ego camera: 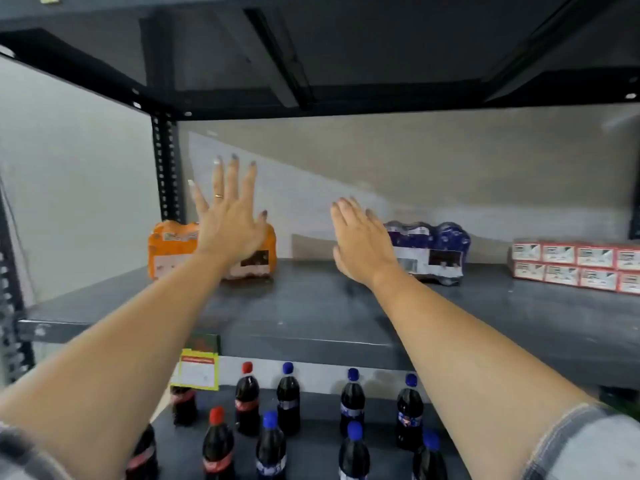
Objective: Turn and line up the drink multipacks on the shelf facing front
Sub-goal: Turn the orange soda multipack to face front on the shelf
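Note:
An orange multipack [169, 249] stands at the back left of the grey shelf [311, 306], its label side toward me. A dark blue multipack [440, 249] stands at the back, right of the middle. My left hand [230, 220] is raised in front of the orange pack with fingers spread, holding nothing and covering the pack's middle. My right hand [363, 240] reaches with flat fingers in front of the blue pack's left end, also holding nothing. Whether either hand touches a pack is unclear.
A red and white multipack of cartons [575, 268] sits at the shelf's right end. Several cola bottles [287, 400] with red or blue caps stand on the lower shelf. A yellow price tag [197, 370] hangs from the shelf edge. A black upright [166, 168] is at the back left.

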`<action>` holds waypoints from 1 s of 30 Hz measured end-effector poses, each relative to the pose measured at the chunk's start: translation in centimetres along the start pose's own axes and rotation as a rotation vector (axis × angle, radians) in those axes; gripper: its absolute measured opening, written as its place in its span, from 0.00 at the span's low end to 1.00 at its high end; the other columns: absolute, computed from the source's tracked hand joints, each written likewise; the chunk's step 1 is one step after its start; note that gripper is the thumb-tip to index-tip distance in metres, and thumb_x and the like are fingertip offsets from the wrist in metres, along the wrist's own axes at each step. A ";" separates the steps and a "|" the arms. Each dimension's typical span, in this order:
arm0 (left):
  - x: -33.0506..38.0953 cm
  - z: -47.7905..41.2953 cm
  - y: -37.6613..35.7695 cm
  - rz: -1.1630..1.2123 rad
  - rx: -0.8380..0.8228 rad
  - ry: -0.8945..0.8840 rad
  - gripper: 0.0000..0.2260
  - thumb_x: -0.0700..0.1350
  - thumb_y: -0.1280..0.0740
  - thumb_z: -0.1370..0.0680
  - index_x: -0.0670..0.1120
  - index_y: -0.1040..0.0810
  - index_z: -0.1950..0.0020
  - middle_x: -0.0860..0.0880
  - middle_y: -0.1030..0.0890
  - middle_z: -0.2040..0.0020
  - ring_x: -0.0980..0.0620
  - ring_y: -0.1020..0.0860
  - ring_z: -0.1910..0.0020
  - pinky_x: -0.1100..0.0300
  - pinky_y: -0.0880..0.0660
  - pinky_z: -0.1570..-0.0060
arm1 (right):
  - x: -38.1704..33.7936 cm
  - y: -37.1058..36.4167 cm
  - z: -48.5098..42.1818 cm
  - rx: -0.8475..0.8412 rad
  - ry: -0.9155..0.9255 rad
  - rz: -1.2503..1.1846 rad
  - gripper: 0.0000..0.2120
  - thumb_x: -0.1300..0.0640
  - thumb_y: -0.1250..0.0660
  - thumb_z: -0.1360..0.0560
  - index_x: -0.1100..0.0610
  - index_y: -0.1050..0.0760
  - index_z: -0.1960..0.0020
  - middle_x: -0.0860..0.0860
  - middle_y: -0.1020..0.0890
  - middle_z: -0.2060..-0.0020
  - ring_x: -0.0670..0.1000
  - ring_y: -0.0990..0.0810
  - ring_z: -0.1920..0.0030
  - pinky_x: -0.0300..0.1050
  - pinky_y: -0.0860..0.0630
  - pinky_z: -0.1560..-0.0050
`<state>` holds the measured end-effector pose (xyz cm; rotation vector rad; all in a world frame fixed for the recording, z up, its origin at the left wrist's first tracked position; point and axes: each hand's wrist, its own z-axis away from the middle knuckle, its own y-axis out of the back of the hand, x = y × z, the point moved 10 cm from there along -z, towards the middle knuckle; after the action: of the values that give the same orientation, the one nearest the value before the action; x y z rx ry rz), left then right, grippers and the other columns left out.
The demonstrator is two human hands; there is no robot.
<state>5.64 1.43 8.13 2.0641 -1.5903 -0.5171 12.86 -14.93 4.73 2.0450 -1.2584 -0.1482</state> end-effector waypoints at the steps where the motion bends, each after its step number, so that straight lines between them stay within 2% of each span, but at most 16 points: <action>1: -2.4 -0.2 0.7 0.024 0.027 0.102 0.34 0.51 0.39 0.21 0.47 0.52 0.19 0.42 0.55 0.18 0.40 0.60 0.20 0.33 0.59 0.27 | -0.7 -0.5 -0.9 -0.043 -0.029 -0.087 0.21 0.57 0.39 0.23 0.63 0.31 0.31 0.59 0.28 0.32 0.60 0.30 0.31 0.55 0.30 0.38; 2: -5.0 -0.3 1.1 0.076 0.039 0.213 0.33 0.51 0.37 0.21 0.45 0.48 0.20 0.41 0.53 0.18 0.40 0.59 0.20 0.33 0.58 0.27 | -1.4 -0.9 -1.7 -0.101 -0.083 -0.177 0.16 0.55 0.41 0.21 0.62 0.27 0.38 0.58 0.24 0.38 0.60 0.25 0.40 0.53 0.28 0.47; 4: -11.2 0.3 0.8 0.208 0.024 0.516 0.32 0.49 0.35 0.23 0.40 0.42 0.24 0.38 0.47 0.20 0.40 0.55 0.20 0.33 0.51 0.26 | -2.8 -2.2 -3.1 -0.232 -0.238 -0.365 0.18 0.50 0.46 0.18 0.61 0.23 0.45 0.59 0.20 0.44 0.59 0.23 0.51 0.49 0.30 0.56; 5: -14.9 0.7 -0.8 0.317 0.009 0.684 0.33 0.50 0.34 0.25 0.37 0.41 0.25 0.36 0.42 0.22 0.38 0.49 0.20 0.35 0.46 0.26 | -3.5 -3.3 -3.8 -0.285 -0.324 -0.479 0.22 0.46 0.48 0.18 0.61 0.22 0.43 0.59 0.19 0.43 0.59 0.23 0.51 0.48 0.31 0.56; 7: -18.6 2.5 -3.2 0.560 -0.079 0.967 0.39 0.54 0.31 0.29 0.35 0.40 0.26 0.35 0.33 0.27 0.35 0.34 0.27 0.40 0.34 0.30 | -5.0 -5.5 -5.0 -0.362 -0.504 -0.728 0.29 0.40 0.51 0.18 0.61 0.25 0.35 0.59 0.21 0.37 0.59 0.22 0.42 0.47 0.30 0.52; 8: -19.3 2.9 -4.6 0.692 -0.145 1.028 0.40 0.57 0.30 0.32 0.37 0.36 0.28 0.37 0.28 0.32 0.35 0.28 0.34 0.43 0.29 0.35 | -5.7 -6.6 -5.6 -0.397 -0.587 -0.847 0.32 0.37 0.52 0.19 0.60 0.29 0.30 0.59 0.24 0.33 0.60 0.23 0.38 0.48 0.29 0.48; 10: -18.7 3.7 -7.1 0.847 -0.355 1.046 0.31 0.60 0.30 0.32 0.43 0.28 0.35 0.42 0.23 0.39 0.38 0.22 0.45 0.46 0.24 0.45 | -7.9 -8.4 -6.1 -0.492 -0.719 -1.109 0.36 0.33 0.49 0.21 0.59 0.34 0.26 0.59 0.28 0.29 0.61 0.26 0.33 0.52 0.29 0.43; 12: -19.1 4.3 -8.9 0.875 -0.432 1.073 0.32 0.62 0.31 0.29 0.46 0.29 0.32 0.43 0.23 0.35 0.37 0.23 0.39 0.40 0.26 0.41 | -9.7 -9.4 -6.7 -0.543 -0.772 -1.257 0.36 0.34 0.38 0.25 0.57 0.35 0.27 0.58 0.27 0.30 0.62 0.27 0.33 0.56 0.28 0.41; 14: -19.7 4.1 -9.1 0.862 -0.371 1.064 0.34 0.60 0.30 0.30 0.46 0.32 0.29 0.41 0.23 0.34 0.36 0.23 0.38 0.36 0.25 0.41 | -9.8 -10.0 -7.0 -0.522 -0.808 -1.271 0.35 0.40 0.29 0.28 0.57 0.34 0.29 0.57 0.26 0.32 0.62 0.26 0.35 0.59 0.26 0.40; 18: -20.3 3.2 -9.7 0.933 -0.275 1.021 0.32 0.55 0.29 0.27 0.43 0.34 0.29 0.41 0.24 0.38 0.37 0.23 0.39 0.38 0.25 0.40 | -8.9 -10.4 -6.9 -0.477 -0.874 -1.291 0.35 0.47 0.24 0.30 0.57 0.35 0.30 0.58 0.26 0.33 0.63 0.26 0.35 0.63 0.25 0.41; 21: -18.7 2.1 -9.3 1.007 -0.210 0.825 0.22 0.50 0.32 0.23 0.40 0.29 0.34 0.41 0.21 0.42 0.39 0.21 0.42 0.43 0.23 0.42 | -8.2 -10.6 -6.6 -0.425 -0.892 -1.334 0.34 0.52 0.24 0.29 0.57 0.37 0.29 0.58 0.26 0.32 0.62 0.25 0.35 0.61 0.24 0.41; 23: -17.4 1.7 -9.3 1.064 -0.221 0.647 0.20 0.47 0.33 0.21 0.42 0.30 0.33 0.43 0.21 0.41 0.39 0.21 0.41 0.42 0.24 0.42 | -7.6 -10.4 -6.5 -0.437 -0.853 -1.315 0.36 0.56 0.24 0.29 0.58 0.38 0.27 0.58 0.25 0.33 0.62 0.24 0.36 0.58 0.22 0.44; 27: -15.7 2.7 -9.6 1.074 -0.333 0.451 0.32 0.43 0.31 0.22 0.47 0.45 0.24 0.48 0.28 0.35 0.45 0.26 0.37 0.42 0.26 0.36 | -6.7 -10.2 -5.7 -0.558 -0.705 -1.170 0.33 0.60 0.19 0.35 0.60 0.31 0.36 0.57 0.23 0.37 0.61 0.23 0.37 0.58 0.24 0.38; 30: -15.1 4.1 -10.7 0.899 -0.481 0.368 0.41 0.41 0.28 0.24 0.44 0.54 0.22 0.45 0.31 0.31 0.45 0.29 0.34 0.43 0.27 0.35 | -6.9 -10.7 -4.5 -0.591 -0.623 -1.039 0.44 0.60 0.15 0.43 0.57 0.31 0.32 0.55 0.23 0.35 0.59 0.25 0.34 0.57 0.25 0.36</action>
<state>7.94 17.68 -1.31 0.8850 -1.7324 -0.1420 19.14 -4.11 -0.46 1.9350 -0.2292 -1.5182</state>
